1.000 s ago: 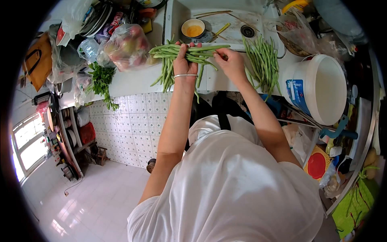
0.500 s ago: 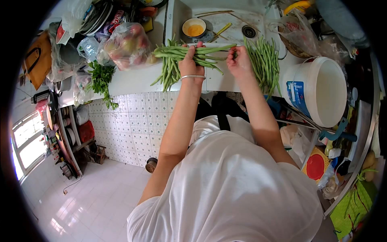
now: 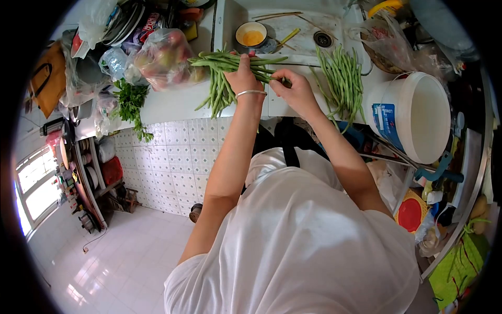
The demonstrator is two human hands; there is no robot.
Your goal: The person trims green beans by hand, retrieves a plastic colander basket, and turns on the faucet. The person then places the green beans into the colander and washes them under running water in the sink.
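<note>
My left hand (image 3: 244, 81), with a pale bangle on the wrist, is closed round a bunch of long green beans (image 3: 222, 61) above the counter's front part. More beans (image 3: 218, 97) lie under the bunch on the left, tips pointing toward me. Just right of it, my right hand (image 3: 297, 93) pinches the end of a green bean (image 3: 266, 78) at the bunch's right side; its fingertips are partly hidden. Farther right, a separate pile of green beans (image 3: 342, 81) rests on the counter, with some hanging over the front edge.
Behind the hands is a white sink (image 3: 314, 21) with a bowl of yellow liquid (image 3: 251, 36) and thin sticks. A bag of fruit (image 3: 164, 57) and leafy greens (image 3: 130, 104) are left. A white bucket (image 3: 426, 118) stands tilted at the right.
My right hand has moved left and toward me, up to the bunch. The bunch has shifted slightly left. A bean now shows along the left edge of the right pile.
</note>
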